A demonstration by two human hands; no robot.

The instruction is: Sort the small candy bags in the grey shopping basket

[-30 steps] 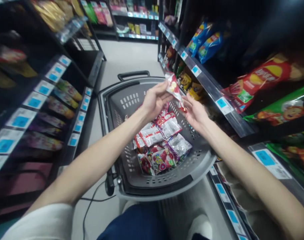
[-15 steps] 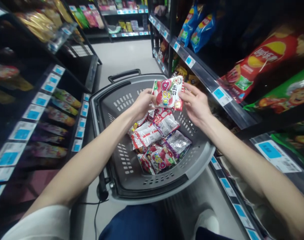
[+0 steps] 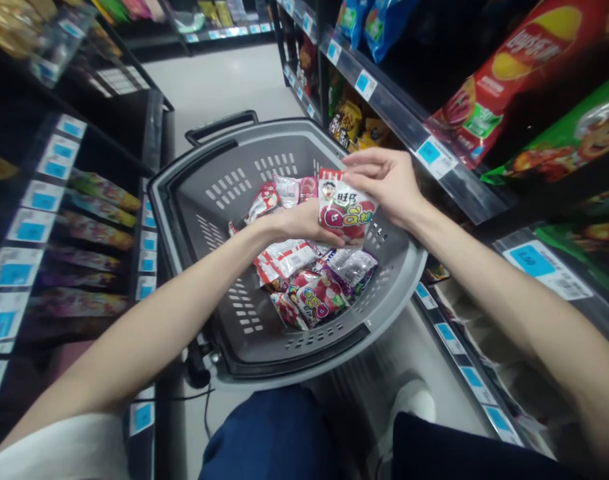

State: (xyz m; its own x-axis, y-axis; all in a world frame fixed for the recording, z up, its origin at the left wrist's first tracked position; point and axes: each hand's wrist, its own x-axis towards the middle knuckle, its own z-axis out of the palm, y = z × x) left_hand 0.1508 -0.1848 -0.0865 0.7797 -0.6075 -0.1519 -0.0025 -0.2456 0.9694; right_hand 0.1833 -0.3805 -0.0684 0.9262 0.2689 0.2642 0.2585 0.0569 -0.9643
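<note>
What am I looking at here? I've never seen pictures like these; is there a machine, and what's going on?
There's no machine here: these are a person's bare hands. One camera, worn on the head, looks forward and down, so the arms reach in from below. The left hand holds a red-and-white packet; the right hand is at its upper edge, though whether it grips is hard to tell. Beneath them stands a grey basket with more shiny packets lying inside. Shelves with price labels line both sides, and a red chip bag sits on the right.
</note>
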